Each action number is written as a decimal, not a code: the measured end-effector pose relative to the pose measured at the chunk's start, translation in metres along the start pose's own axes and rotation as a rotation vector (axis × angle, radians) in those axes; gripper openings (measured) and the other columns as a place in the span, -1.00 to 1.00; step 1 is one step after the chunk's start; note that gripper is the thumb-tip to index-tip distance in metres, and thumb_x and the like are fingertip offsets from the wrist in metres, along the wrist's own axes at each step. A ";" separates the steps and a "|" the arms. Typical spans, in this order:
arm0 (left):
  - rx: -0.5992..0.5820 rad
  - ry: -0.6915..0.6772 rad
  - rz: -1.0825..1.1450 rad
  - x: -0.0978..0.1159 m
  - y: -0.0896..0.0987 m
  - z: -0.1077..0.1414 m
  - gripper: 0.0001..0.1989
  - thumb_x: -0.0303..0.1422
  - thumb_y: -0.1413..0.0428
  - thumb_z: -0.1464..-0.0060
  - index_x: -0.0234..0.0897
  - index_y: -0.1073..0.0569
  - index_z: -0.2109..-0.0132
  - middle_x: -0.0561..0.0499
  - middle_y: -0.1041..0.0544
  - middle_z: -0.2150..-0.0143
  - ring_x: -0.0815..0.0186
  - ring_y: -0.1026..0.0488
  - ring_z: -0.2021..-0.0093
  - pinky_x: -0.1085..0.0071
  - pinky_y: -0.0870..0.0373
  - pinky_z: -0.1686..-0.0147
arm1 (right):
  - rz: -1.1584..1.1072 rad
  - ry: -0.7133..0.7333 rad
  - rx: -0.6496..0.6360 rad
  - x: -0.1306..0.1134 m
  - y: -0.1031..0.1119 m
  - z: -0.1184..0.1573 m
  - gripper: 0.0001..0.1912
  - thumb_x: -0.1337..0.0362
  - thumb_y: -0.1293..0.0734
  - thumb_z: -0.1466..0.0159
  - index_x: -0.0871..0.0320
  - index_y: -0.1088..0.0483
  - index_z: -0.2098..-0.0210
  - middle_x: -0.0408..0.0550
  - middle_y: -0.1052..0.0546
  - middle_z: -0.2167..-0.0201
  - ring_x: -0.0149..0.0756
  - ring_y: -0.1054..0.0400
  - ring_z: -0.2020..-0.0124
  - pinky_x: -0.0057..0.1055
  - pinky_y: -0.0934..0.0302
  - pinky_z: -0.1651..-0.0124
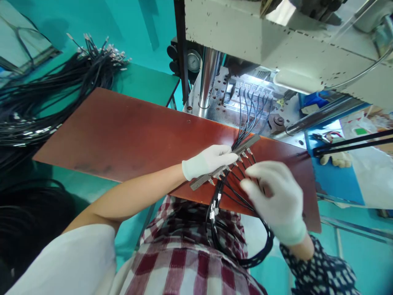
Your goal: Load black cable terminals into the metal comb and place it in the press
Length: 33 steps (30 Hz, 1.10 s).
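Observation:
My left hand (pixel 210 162), in a white glove, is closed around a long grey metal bar (pixel 201 182) held at a slant above the brown board. A row of small metal connectors (pixel 229 168) sits along the bar's near edge, with thin black cables running from them. My right hand (pixel 276 198), also gloved, hovers just right of the bar. Its fingers are curled and the thumb tip is slightly apart from them; no held object shows. Below the bar hangs a looped bundle of black cables (pixel 258 260), partly in front of my lap.
The brown board (pixel 135 131) spans the work area. Behind it a press (pixel 245 37) stands over a lit metal fixture (pixel 233 96) with several cables in it. Many black cables (pixel 89 69) lie at left. At right are a spare glove (pixel 336 159) and pliers (pixel 321 138).

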<state>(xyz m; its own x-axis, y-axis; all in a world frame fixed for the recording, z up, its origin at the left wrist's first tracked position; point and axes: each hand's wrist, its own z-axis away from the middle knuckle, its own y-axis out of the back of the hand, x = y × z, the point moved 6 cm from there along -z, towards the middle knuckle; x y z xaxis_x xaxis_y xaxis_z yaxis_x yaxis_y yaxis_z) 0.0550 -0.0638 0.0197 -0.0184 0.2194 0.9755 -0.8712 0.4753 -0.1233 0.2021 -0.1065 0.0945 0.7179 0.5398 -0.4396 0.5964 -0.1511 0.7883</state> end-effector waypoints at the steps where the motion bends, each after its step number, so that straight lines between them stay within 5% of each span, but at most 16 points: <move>1: 0.011 0.007 0.013 0.001 0.000 0.001 -0.62 -0.10 -0.06 -0.21 -0.27 -0.21 0.41 0.15 -0.28 0.56 0.51 -0.25 0.62 0.58 -0.19 0.66 | 0.059 0.124 -0.080 -0.019 -0.007 0.009 -0.90 0.27 -0.39 -0.28 0.13 -0.51 0.21 -0.03 -0.58 0.21 -0.27 -0.46 0.20 -0.38 -0.28 0.13; 3: 0.031 0.045 0.047 0.000 0.000 0.002 -0.64 -0.11 -0.07 -0.21 -0.27 -0.22 0.41 0.16 -0.27 0.57 0.51 -0.25 0.63 0.59 -0.21 0.67 | 0.165 0.266 -0.218 -0.045 -0.024 0.025 -0.86 0.32 -0.30 -0.35 0.15 -0.52 0.21 -0.04 -0.61 0.20 -0.33 -0.48 0.29 -0.38 -0.26 0.20; 6: 0.039 0.087 0.091 -0.001 0.000 0.004 -0.65 -0.11 -0.08 -0.20 -0.26 -0.23 0.39 0.16 -0.28 0.58 0.50 -0.25 0.65 0.58 -0.22 0.72 | 0.292 0.275 -0.271 -0.056 -0.042 0.037 -0.75 0.35 -0.21 -0.40 0.21 -0.53 0.13 0.01 -0.61 0.19 -0.36 -0.45 0.43 -0.34 -0.19 0.32; 12: 0.060 0.084 0.097 -0.001 0.000 0.005 -0.67 -0.16 -0.07 -0.22 -0.26 -0.23 0.40 0.17 -0.29 0.59 0.49 -0.27 0.65 0.58 -0.22 0.70 | 0.377 0.178 -0.263 -0.045 -0.056 0.037 -0.74 0.35 -0.19 -0.40 0.22 -0.52 0.10 -0.08 -0.52 0.48 -0.31 -0.34 0.56 -0.30 -0.06 0.43; 22: 0.087 0.051 0.093 0.003 -0.002 0.005 -0.68 -0.21 -0.07 -0.21 -0.27 -0.23 0.43 0.16 -0.29 0.60 0.51 -0.23 0.65 0.57 -0.17 0.68 | 0.275 0.202 -0.185 -0.041 -0.061 0.034 -0.83 0.36 -0.25 -0.37 0.18 -0.48 0.28 -0.12 -0.49 0.56 -0.31 -0.28 0.54 -0.29 -0.03 0.35; 33: 0.098 0.065 0.120 0.001 -0.001 0.004 -0.71 -0.20 -0.08 -0.20 -0.29 -0.29 0.39 0.17 -0.31 0.58 0.52 -0.24 0.64 0.58 -0.20 0.66 | 0.268 0.182 -0.200 -0.040 -0.064 0.035 -0.78 0.28 -0.23 -0.42 0.19 -0.49 0.26 -0.09 -0.55 0.48 -0.34 -0.34 0.51 -0.32 -0.02 0.33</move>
<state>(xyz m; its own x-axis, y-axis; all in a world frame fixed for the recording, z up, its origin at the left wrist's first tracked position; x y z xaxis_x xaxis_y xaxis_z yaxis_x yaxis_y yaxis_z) 0.0537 -0.0673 0.0212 -0.0963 0.3256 0.9406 -0.9083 0.3578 -0.2169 0.1474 -0.1472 0.0466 0.7525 0.6443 -0.1365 0.3010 -0.1522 0.9414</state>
